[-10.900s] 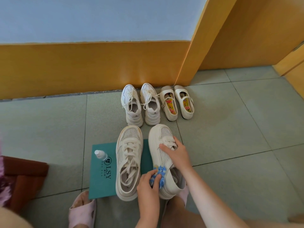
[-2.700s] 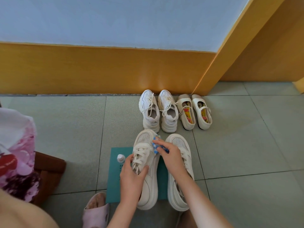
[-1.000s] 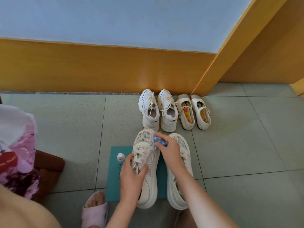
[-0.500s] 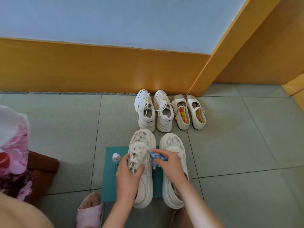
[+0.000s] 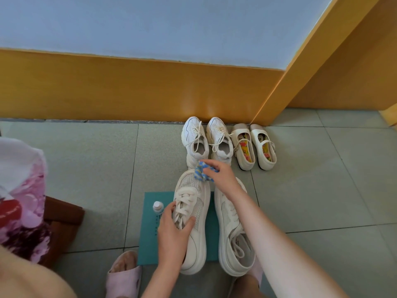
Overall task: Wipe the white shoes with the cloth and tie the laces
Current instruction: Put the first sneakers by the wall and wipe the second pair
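Note:
Two white platform sneakers stand side by side on a teal card [image 5: 148,244] on the floor. My left hand [image 5: 173,230] grips the left sneaker [image 5: 196,244] across its laces and tongue. My right hand [image 5: 219,174] holds a crumpled blue cloth [image 5: 202,172] pressed on the toe of that left sneaker. The right sneaker [image 5: 231,239] lies partly under my right forearm, its laces loose.
A small clear bottle [image 5: 158,207] stands on the card by my left hand. Another white lace-up pair [image 5: 206,140] and cream strap shoes [image 5: 254,147] sit against the orange skirting. A pink slipper [image 5: 123,274] and a wooden stool [image 5: 62,224] are at lower left.
My right hand has moved the cloth forward from the sneaker's mid side up to its toe. My left hand keeps its grip on the laces.

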